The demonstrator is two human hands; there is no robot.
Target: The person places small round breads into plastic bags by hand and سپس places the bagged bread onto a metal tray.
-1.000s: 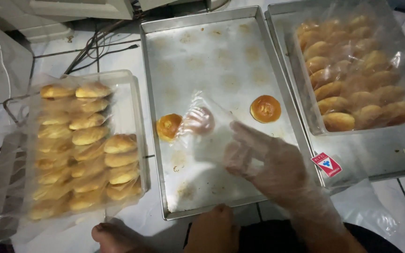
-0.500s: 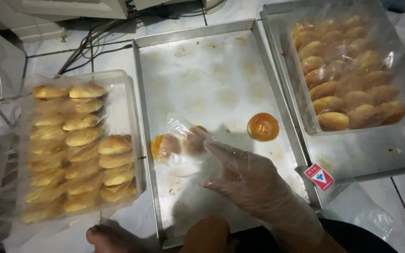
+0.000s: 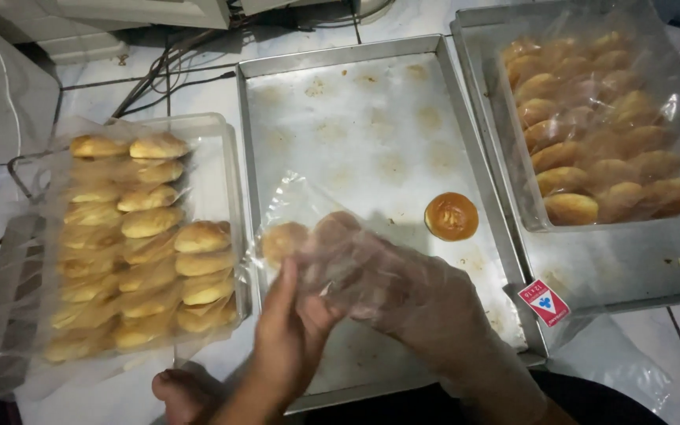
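Gloved right hand (image 3: 403,291) and bare left hand (image 3: 289,330) both grip a thin clear bag (image 3: 301,212) around one bun (image 3: 283,240). The bun looks light, soft and crushable; the film looks slippery. Hold the bag by its edges, not across the bun.

The right hand (image 3: 403,291) wears a thin, clear, crinkled plastic glove reaching past the wrist. The left hand (image 3: 289,338) is bare, with no sleeve showing.

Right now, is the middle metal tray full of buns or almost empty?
Almost empty. The middle metal tray shows bare metal with crumb marks and one loose bun; another bun is in the hands' clear bag.
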